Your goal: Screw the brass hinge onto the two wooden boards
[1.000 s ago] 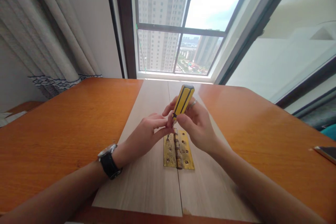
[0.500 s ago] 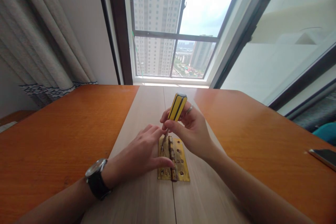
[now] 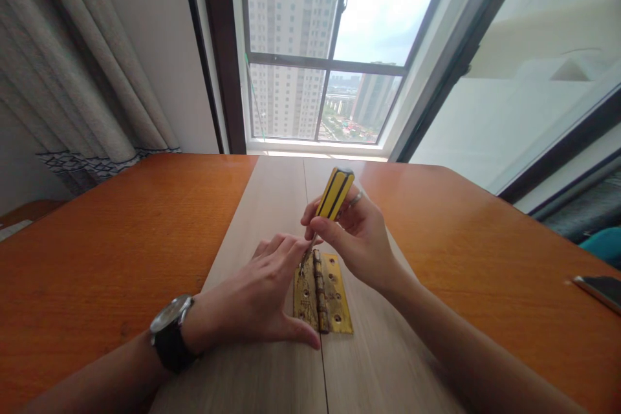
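Right-hand fingers (image 3: pixel 334 236) pinch a yellow screwdriver (image 3: pixel 334 194) over a brass hinge (image 3: pixel 337 297), left hand (image 3: pixel 252 291) spread beside its left edge.

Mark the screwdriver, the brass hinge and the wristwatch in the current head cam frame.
yellow-handled screwdriver (image 3: pixel 334 194): head view, on the handle
brass hinge (image 3: pixel 339 294): head view, on the right leaf
wristwatch (image 3: pixel 169 314): head view, on the dial

No writing can be read anywhere: the watch face (image 3: pixel 171 312) is too small to make out, and the screwdriver handle (image 3: pixel 334 194) shows only black stripes.
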`<action>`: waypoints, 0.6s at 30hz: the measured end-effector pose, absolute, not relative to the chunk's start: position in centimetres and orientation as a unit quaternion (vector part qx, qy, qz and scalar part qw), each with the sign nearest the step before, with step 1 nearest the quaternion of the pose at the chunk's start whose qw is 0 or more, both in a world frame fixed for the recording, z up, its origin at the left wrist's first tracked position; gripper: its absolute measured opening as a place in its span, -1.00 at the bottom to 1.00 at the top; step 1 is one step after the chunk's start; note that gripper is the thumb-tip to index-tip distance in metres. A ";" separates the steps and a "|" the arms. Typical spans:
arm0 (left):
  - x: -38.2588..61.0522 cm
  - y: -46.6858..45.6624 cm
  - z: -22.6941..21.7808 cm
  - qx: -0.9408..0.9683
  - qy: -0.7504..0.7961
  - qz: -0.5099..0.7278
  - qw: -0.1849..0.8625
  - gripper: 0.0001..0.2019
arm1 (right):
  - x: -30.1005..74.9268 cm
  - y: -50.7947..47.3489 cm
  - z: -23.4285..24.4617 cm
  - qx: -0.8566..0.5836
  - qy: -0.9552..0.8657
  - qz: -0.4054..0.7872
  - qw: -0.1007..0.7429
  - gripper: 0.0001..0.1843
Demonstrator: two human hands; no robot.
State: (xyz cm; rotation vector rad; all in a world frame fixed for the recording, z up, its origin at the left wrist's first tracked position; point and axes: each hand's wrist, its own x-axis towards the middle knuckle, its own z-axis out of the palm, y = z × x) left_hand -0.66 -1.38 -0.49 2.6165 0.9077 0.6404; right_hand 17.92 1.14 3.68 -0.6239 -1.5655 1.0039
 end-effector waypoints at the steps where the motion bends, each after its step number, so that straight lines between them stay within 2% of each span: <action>1: -0.7 -1.4 -0.5 0.911 0.316 0.221 0.147 0.05 | 17.9 1.2 3.7 -0.263 -0.663 0.426 0.556 -0.69; 8: -0.6 -1.5 -0.3 0.911 0.320 0.216 0.142 -0.02 | 17.9 1.2 3.6 -0.259 -0.665 0.420 0.561 -0.70; 18: -0.6 -1.5 -0.4 0.908 0.320 0.228 0.149 -0.01 | 17.9 1.1 3.7 -0.268 -0.664 0.427 0.553 -0.68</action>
